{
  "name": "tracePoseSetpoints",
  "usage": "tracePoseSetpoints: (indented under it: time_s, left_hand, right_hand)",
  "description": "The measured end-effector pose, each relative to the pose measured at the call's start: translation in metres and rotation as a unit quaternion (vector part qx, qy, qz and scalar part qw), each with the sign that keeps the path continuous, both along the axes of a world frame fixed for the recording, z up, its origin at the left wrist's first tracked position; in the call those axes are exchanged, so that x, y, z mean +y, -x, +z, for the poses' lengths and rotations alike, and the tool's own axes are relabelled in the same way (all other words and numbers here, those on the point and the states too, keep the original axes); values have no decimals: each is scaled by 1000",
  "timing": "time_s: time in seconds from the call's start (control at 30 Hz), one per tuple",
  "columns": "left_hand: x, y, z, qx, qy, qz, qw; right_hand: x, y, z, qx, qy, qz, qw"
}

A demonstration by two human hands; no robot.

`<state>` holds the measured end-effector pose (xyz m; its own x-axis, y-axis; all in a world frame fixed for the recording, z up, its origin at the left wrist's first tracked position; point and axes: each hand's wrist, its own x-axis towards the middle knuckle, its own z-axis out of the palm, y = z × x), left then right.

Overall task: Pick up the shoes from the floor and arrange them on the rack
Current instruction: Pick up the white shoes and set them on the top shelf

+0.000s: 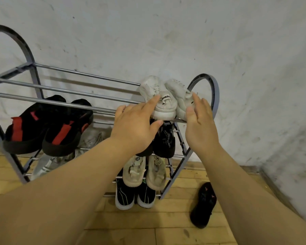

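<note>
The left hand [136, 128] is spread open, its index finger resting on the heel of the left white sneaker [157, 98] and its thumb curled just under that heel. The right hand [200, 124] is open too, fingers loose, with the fingertips touching the heel of the right white sneaker [178, 96]. Neither hand grips anything. The two white sneakers sit side by side on the top tier at the right end of the rack [64, 91], toes pointing to the wall [166, 32].

Below them, partly hidden by the left hand, a pair of black shoes [164, 142] sits on the next tier. Under that lies a pair of beige sneakers [145, 172], and on the lowest tier a pair of black sneakers with white soles [134, 195], heels toward the near side.

Farther left, a black and red pair [46, 126] rests on the second tier, with pale shoes [90, 140] just visible beneath.

One black sandal [203, 206] lies on the wooden floor [148, 227], near the right foot of the rack and apart from it.
</note>
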<state>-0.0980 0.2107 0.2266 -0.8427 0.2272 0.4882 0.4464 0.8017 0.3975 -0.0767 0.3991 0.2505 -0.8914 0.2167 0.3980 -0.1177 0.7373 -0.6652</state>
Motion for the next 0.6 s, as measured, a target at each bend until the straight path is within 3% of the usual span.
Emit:
tracePoseSetpoints:
  time_s: [0.13, 0.2, 0.3, 0.43, 0.6]
  left_hand:
    - [6, -24, -9, 30, 30, 7, 999]
    - [18, -47, -15, 43, 48, -11, 998]
    - [39, -82, -22, -7, 55, -69, 996]
    - [68, -116, -44, -85, 91, -138, 983]
    - [84, -131, -109, -251, 145, -194, 937]
  right_hand:
    - [27, -32, 10, 95, -12, -49, 994]
    - [44, -45, 13, 92, 30, -91, 991]
    - [72, -68, 1, 55, 103, -149, 982]
    - [121, -113, -58, -133, 58, -168, 975]
    - [175, -152, -171, -391, 63, -194, 897]
